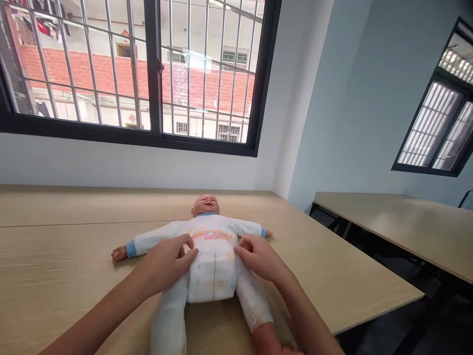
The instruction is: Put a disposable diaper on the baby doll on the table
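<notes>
A baby doll (207, 204) lies on its back on the wooden table, arms spread, in a white outfit with blue collar and cuffs. Around its hips, over the clothes, sits a white diaper (212, 276) with a coloured waistband and a line down its front. My left hand (172, 259) is closed at the diaper's left side edge, thumb and index finger bent against it. At the opposite side edge my right hand (256, 254) is pinched, fingertips on the diaper. The doll's legs stretch toward me.
The light wooden table (66, 276) reaches back to the wall beneath a barred window (207, 74). A second table (399, 222) stands at the right, past a gap. Another window (436, 118) is on the right wall.
</notes>
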Demonstrator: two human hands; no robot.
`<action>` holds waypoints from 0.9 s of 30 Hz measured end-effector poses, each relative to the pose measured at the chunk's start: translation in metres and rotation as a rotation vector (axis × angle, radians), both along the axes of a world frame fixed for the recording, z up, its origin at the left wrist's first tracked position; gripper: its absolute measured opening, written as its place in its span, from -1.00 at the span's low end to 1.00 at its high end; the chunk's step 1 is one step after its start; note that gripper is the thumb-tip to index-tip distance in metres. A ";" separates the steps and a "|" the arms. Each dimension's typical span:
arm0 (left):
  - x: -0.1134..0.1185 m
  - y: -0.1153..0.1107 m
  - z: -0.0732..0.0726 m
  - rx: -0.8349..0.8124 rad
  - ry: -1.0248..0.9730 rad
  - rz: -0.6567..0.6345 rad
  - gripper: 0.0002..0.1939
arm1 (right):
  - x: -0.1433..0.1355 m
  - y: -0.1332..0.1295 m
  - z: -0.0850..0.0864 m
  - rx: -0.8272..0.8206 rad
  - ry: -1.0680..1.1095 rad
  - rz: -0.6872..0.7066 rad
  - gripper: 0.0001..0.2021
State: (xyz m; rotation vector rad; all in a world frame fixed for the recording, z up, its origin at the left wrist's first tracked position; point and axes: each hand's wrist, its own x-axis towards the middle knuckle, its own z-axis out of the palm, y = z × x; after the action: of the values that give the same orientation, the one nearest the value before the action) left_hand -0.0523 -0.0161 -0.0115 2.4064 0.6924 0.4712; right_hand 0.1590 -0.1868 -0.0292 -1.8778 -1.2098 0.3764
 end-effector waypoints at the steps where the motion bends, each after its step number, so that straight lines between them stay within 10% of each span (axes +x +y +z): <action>1: 0.000 -0.001 0.000 -0.081 -0.004 -0.020 -0.76 | -0.006 -0.008 0.000 -0.006 0.069 0.010 -0.78; 12: 0.014 0.023 -0.024 -0.268 -0.133 0.024 -0.67 | -0.033 -0.006 0.019 -0.147 0.154 0.096 -0.44; 27: 0.020 0.031 -0.031 -0.798 -0.424 -0.059 -0.44 | -0.019 0.066 0.024 -0.084 0.442 0.178 -0.81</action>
State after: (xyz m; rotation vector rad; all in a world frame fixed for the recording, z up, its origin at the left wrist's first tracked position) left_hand -0.0322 0.0150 -0.0421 1.5112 0.4870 0.5308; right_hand 0.1404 -0.1213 -0.0051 -1.6413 -1.0690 0.8997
